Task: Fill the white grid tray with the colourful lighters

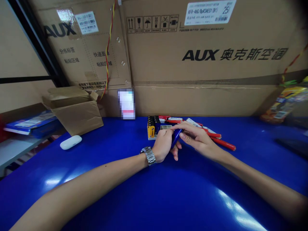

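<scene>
A glossy dark blue lighter [176, 138] sits tilted in my left hand [164, 144], whose fingers are closed around it. My right hand [197, 138] reaches in from the right, its thumb and fingers meeting the upper part of the lighter; how firmly they grip is partly hidden. Just behind my left hand stands a pale tray [166, 127] with square slots. Several black-topped lighters [154, 123], yellow and dark blue, stand upright in its left side. My left hand covers the tray's front right part.
Red-and-white sticks [223, 143], perhaps markers, lie behind my right hand. A phone [126, 104] with a blurred screen leans on the large carton [156, 70]. To the left are an open cardboard box [78, 114] and a white case [71, 142]; a snack bag [280, 106] stands far right.
</scene>
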Tool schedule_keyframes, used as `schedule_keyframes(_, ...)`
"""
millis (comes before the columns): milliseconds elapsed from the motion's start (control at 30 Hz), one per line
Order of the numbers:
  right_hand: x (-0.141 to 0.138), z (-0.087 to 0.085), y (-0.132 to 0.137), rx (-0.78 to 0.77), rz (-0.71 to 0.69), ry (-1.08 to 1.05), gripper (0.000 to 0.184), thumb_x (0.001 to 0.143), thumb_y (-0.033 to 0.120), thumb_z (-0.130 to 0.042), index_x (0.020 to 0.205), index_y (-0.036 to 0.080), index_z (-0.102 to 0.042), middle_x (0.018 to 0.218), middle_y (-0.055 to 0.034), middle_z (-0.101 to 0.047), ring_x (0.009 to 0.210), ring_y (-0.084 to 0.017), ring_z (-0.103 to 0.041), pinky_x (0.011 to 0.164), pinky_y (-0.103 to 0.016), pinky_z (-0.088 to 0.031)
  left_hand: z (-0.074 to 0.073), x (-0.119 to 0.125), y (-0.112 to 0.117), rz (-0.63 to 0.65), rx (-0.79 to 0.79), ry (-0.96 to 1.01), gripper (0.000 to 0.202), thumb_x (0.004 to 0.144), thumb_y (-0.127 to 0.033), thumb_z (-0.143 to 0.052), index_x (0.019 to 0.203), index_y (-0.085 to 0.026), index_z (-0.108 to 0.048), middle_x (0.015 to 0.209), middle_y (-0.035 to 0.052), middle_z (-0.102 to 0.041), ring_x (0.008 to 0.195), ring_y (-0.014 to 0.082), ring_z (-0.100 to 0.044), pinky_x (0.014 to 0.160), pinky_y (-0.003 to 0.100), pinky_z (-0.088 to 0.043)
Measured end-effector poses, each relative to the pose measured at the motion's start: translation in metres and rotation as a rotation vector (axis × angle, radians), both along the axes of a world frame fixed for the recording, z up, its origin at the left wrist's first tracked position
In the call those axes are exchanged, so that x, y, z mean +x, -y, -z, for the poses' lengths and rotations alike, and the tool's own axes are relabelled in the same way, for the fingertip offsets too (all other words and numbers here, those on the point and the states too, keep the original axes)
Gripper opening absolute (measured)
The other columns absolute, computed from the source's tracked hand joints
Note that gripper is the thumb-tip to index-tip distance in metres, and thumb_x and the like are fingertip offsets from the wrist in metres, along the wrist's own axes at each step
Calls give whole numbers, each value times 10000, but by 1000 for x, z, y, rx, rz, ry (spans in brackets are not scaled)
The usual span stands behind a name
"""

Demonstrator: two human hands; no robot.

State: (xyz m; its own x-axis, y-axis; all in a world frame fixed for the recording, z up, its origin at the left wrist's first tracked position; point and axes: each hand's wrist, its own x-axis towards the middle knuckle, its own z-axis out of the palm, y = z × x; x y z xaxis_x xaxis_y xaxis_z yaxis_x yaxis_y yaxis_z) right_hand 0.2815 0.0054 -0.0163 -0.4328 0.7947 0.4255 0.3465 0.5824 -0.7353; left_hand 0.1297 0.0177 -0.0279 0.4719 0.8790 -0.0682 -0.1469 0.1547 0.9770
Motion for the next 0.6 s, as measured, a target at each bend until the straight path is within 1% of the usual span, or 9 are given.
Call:
schedule_keyframes(67, 2, -5, -1, 87, 49, 5, 296, 854, 463, -552, 1010, 233, -653, 893, -71, -609, 742, -192, -598, 681, -354, -488, 0, 1, 0, -10, -2, -4, 295, 930, -250, -258, 749, -141, -464, 478, -10, -523, 279, 97, -454, 312, 212, -412)
schedule_keyframes(133, 6, -13, -1, 160, 145, 2, 293, 809, 491, -603, 901, 221, -671, 826, -66, -620, 697, -189, -586, 627, -339, -473, 0, 2, -1, -35, -5, -30, 246, 926, -228, -285, 759, -153, -449, 491, -22, -523, 291, 90, -459, 327, 205, -421)
schedule_keyframes(233, 10, -27, -1, 227, 338, -69, 302, 758, 514, -651, 837, 223, -670, 689, -38, -603, 569, -166, -542, 525, -321, -433, 0, 2, 0, -37, 34, -111, 224, 911, -168, -289, 746, -162, -439, 500, -38, -503, 303, 73, -436, 335, 188, -406)
schedule_keyframes(300, 10, -36, -2, 219, 387, -114, 296, 740, 504, -670, 836, 224, -663, 616, -16, -581, 518, -154, -527, 497, -313, -424, 1, 1, 2, 2, 128, -200, 208, 886, -140, -315, 733, -162, -455, 518, -41, -501, 311, 64, -422, 339, 176, -370)
schedule_keyframes(333, 8, -39, -4, 193, 375, -108, 290, 736, 491, -676, 835, 220, -660, 591, -9, -578, 503, -150, -528, 488, -307, -424, 1, 0, 4, 35, 214, -255, 200, 871, -136, -339, 720, -161, -468, 530, -36, -508, 322, 62, -422, 351, 175, -352)
schedule_keyframes(400, 2, -42, -11, 109, 305, -36, 276, 735, 459, -678, 833, 202, -661, 581, -10, -600, 497, -149, -548, 480, -296, -432, 2, -1, 8, 110, 460, -373, 216, 851, -153, -396, 656, -161, -488, 535, -25, -513, 369, 63, -424, 402, 187, -329)
schedule_keyframes(500, -13, -39, -25, 60, 206, 99, 272, 743, 426, -669, 857, 179, -679, 604, -20, -647, 525, -159, -590, 491, -286, -442, 2, -2, 14, 209, 815, -517, 308, 841, -214, -484, 537, -169, -462, 478, -30, -454, 433, 78, -369, 466, 219, -278)
schedule_keyframes(533, -18, -37, -29, 71, 182, 138, 268, 749, 417, -663, 871, 179, -684, 615, -19, -658, 535, -159, -597, 502, -284, -444, 2, -3, 15, 227, 875, -546, 333, 839, -233, -503, 517, -172, -447, 464, -34, -427, 442, 83, -347, 475, 228, -263)
schedule_keyframes(600, -30, -34, -37, 111, 140, 237, 228, 768, 389, -649, 855, 183, -689, 607, -9, -660, 530, -145, -588, 521, -278, -437, 2, -3, 16, 252, 911, -575, 357, 835, -257, -529, 502, -175, -428, 460, -38, -407, 448, 88, -328, 484, 237, -249)
